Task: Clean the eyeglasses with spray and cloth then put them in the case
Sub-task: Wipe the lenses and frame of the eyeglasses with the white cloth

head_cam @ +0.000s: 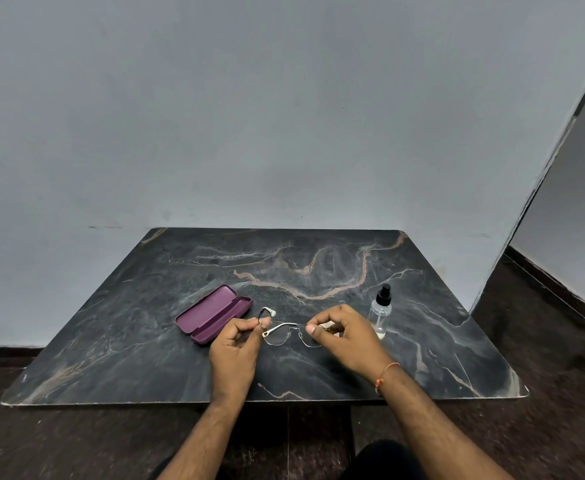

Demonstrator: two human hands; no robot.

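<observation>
Pinching glasses [293, 332] by both temples, left hand [237, 344] and right hand [344, 336]; advising light grips while folding; case [215, 313] lying open at ten o'clock.

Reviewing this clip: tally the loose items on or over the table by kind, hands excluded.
Eyeglasses, held over the table by the left hand and right hand: 1
Purple case, open: 1
Spray bottle, clear with black top: 1
Cloth: 0 visible
Total: 3
</observation>
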